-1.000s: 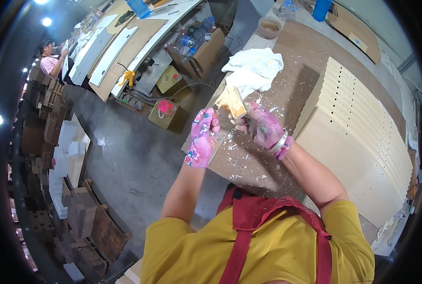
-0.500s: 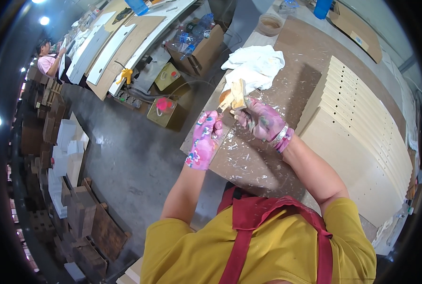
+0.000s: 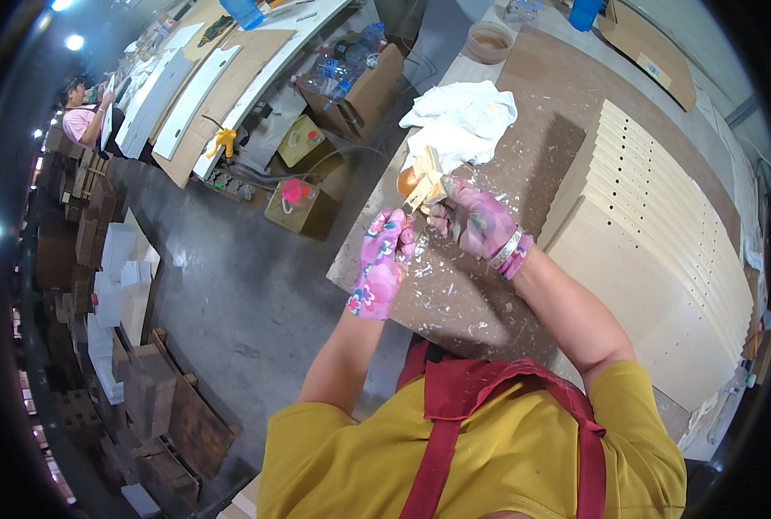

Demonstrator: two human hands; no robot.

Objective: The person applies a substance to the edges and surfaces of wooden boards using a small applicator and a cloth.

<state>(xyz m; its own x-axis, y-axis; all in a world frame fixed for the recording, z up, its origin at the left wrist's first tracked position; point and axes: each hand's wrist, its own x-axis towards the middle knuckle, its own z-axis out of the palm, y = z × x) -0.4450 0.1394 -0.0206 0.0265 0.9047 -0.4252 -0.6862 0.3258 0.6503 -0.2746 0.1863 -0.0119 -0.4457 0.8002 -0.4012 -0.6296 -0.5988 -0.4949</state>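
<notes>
My left hand (image 3: 381,264), in a pink flowered glove, is closed, its fingertips pinching the near end of a narrow pale strip (image 3: 416,200). In a matching glove, my right hand (image 3: 482,221) grips a pale yellow wood-like piece (image 3: 429,164) with a flat, blocky lower end. The strip and the piece meet or overlap just beyond my fingers, and I cannot tell whether they are joined. Behind them shows a round orange-brown thing (image 3: 407,182), partly covered. A crumpled white cloth (image 3: 463,117) lies just past it on the brown worktop (image 3: 537,95).
A stack of pale drilled boards (image 3: 645,242) stands on the right. At the far end are a round tub (image 3: 489,43) and a cardboard piece (image 3: 649,56). Across the aisle, metal cans (image 3: 303,208) and a box of plastic bottles (image 3: 359,95) sit beneath another bench. A person (image 3: 83,117) works there.
My left hand has shifted slightly right and nearer to me. The strip and the wood-like piece have turned a little against each other; the right hand stays nearly in place.
</notes>
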